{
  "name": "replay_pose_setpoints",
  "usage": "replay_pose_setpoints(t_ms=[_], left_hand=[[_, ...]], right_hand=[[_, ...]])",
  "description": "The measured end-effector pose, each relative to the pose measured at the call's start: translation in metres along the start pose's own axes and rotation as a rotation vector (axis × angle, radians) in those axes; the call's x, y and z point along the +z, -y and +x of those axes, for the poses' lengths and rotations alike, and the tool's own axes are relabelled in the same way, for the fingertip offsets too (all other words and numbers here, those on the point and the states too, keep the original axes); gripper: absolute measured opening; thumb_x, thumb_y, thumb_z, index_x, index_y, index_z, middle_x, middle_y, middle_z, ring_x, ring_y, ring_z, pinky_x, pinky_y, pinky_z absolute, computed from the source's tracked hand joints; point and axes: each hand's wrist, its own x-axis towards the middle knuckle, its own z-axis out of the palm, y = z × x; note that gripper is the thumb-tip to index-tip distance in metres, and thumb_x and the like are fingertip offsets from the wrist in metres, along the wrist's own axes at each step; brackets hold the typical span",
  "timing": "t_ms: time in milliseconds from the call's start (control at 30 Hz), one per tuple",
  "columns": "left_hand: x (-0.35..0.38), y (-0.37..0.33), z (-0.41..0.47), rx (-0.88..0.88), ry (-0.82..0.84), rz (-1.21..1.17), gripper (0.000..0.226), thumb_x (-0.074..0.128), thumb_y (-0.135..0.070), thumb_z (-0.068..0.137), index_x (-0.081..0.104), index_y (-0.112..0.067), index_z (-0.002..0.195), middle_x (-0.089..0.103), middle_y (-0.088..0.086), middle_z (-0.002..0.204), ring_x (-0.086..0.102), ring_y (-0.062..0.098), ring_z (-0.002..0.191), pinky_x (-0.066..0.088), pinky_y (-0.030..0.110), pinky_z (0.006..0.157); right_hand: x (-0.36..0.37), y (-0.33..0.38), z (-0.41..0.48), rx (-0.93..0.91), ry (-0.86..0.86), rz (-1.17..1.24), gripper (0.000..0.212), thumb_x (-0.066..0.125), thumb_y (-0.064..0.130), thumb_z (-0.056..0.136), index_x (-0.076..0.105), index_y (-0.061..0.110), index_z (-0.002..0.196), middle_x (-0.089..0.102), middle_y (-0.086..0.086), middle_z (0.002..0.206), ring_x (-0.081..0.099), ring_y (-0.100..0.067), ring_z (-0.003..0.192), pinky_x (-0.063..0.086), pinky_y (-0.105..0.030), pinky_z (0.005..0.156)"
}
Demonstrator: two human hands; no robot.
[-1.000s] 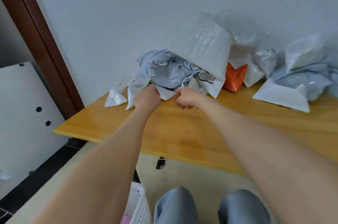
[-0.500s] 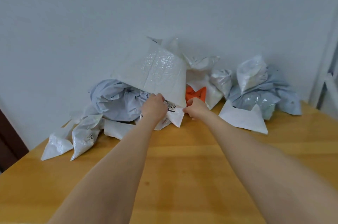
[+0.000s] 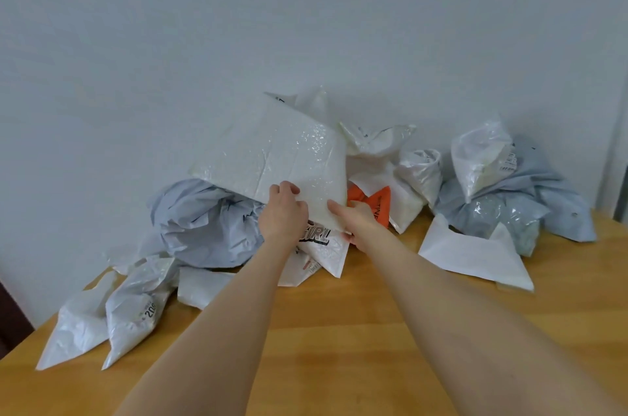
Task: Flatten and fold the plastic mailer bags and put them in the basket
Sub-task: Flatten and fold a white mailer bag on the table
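Pick-up step: left hand [image 3: 282,213] and right hand [image 3: 357,216], fingers pinching the white bubble mailer [image 3: 272,157] by its lower edge; next it likely needs drawing onto the bare counter [image 3: 339,330] for flattening.

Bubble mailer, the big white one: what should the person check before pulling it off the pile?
1. Left hand grips the bubble mailer by its lower edge: ok.
2. Right hand pinches its corner: ok.
3. Bare table in front for flattening: ok.
4. Mailer lifted free: not ok, it overlaps the grey bag.
5. Mailer empty: cannot tell.
6. Basket nearby: cannot tell, out of view.
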Motion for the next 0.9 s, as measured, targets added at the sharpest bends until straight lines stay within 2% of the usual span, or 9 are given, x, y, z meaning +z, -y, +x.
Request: replay_pose_setpoints(t_ms=[67, 200, 267, 433, 567, 667, 733, 833, 900], left_hand=[[-0.004, 0.001, 0.003, 0.014, -0.020, -0.013, 0.028, 0.045, -0.014, 0.091, 0.050, -0.014, 0.119, 0.049, 0.005, 0.121, 0.059, 0.028, 0.094, 0.043, 0.036, 0.075], [-0.017, -0.003, 0.002, 0.061, -0.103, -0.044, 0.027, 0.044, -0.014, 0.091, 0.051, -0.015, 0.117, 0.052, 0.002, 0.117, 0.059, 0.024, 0.090, 0.043, 0.034, 0.069], [-0.026, -0.007, 0.000, 0.082, -0.181, -0.067, 0.027, 0.044, -0.015, 0.092, 0.051, -0.015, 0.119, 0.052, 0.003, 0.117, 0.057, 0.024, 0.096, 0.042, 0.035, 0.069], [-0.061, -0.017, -0.003, 0.116, -0.439, -0.095, 0.035, 0.047, -0.019, 0.095, 0.049, -0.008, 0.128, 0.051, 0.011, 0.124, 0.049, 0.030, 0.112, 0.037, 0.038, 0.085], [-0.088, -0.024, -0.015, 0.056, -0.534, -0.116, 0.041, 0.042, -0.027, 0.098, 0.043, -0.010, 0.135, 0.045, 0.013, 0.133, 0.044, 0.030, 0.118, 0.032, 0.039, 0.093], [-0.099, -0.028, -0.025, -0.024, -0.482, -0.159, 0.045, 0.037, -0.032, 0.100, 0.038, -0.011, 0.140, 0.041, 0.013, 0.138, 0.040, 0.030, 0.124, 0.031, 0.041, 0.098], [-0.102, -0.031, -0.033, -0.080, -0.389, -0.190, 0.048, 0.034, -0.036, 0.101, 0.035, -0.012, 0.142, 0.038, 0.014, 0.140, 0.039, 0.031, 0.126, 0.030, 0.044, 0.101], [-0.098, -0.034, -0.046, -0.168, -0.185, -0.248, 0.054, 0.030, -0.043, 0.100, 0.030, -0.012, 0.144, 0.038, 0.018, 0.141, 0.039, 0.035, 0.127, 0.031, 0.048, 0.102], [-0.092, -0.035, -0.054, -0.248, -0.054, -0.319, 0.060, 0.028, -0.049, 0.098, 0.026, -0.013, 0.146, 0.038, 0.020, 0.141, 0.039, 0.037, 0.127, 0.033, 0.050, 0.103]], right_hand=[[0.004, 0.004, 0.000, -0.021, -0.023, 0.029, 0.034, 0.064, 0.018, 0.092, 0.056, 0.003, 0.121, 0.059, -0.002, 0.091, 0.054, -0.011, 0.070, 0.045, -0.024, 0.059], [0.007, 0.016, -0.006, -0.043, -0.037, 0.103, 0.029, 0.061, 0.011, 0.092, 0.055, 0.012, 0.120, 0.063, -0.008, 0.114, 0.059, -0.021, 0.093, 0.052, -0.035, 0.084], [0.004, 0.022, -0.016, -0.052, 0.009, 0.151, 0.029, 0.060, 0.009, 0.093, 0.054, 0.017, 0.120, 0.063, -0.005, 0.115, 0.060, -0.022, 0.099, 0.052, -0.037, 0.087], [-0.019, 0.035, -0.050, -0.081, 0.121, 0.284, 0.035, 0.055, 0.004, 0.095, 0.049, 0.020, 0.125, 0.059, -0.002, 0.117, 0.056, -0.021, 0.103, 0.051, -0.039, 0.085], [-0.051, 0.035, -0.084, -0.076, 0.128, 0.322, 0.033, 0.055, 0.004, 0.095, 0.050, 0.024, 0.121, 0.061, 0.003, 0.106, 0.058, -0.017, 0.095, 0.051, -0.035, 0.071], [-0.078, 0.030, -0.107, -0.092, 0.152, 0.331, 0.039, 0.053, 0.002, 0.094, 0.050, 0.024, 0.126, 0.061, 0.001, 0.112, 0.058, -0.018, 0.099, 0.050, -0.035, 0.076], [-0.092, 0.025, -0.120, -0.098, 0.130, 0.406, 0.039, 0.049, -0.003, 0.092, 0.052, 0.021, 0.123, 0.060, -0.004, 0.114, 0.058, -0.021, 0.098, 0.051, -0.035, 0.075], [-0.110, 0.020, -0.139, -0.088, 0.041, 0.623, 0.034, 0.038, -0.009, 0.086, 0.056, 0.012, 0.106, 0.062, -0.006, 0.098, 0.061, -0.021, 0.083, 0.052, -0.035, 0.067], [-0.120, 0.016, -0.152, -0.098, 0.052, 0.691, 0.039, 0.031, -0.012, 0.083, 0.056, 0.010, 0.105, 0.067, -0.006, 0.086, 0.066, -0.023, 0.073, 0.055, -0.032, 0.057]])
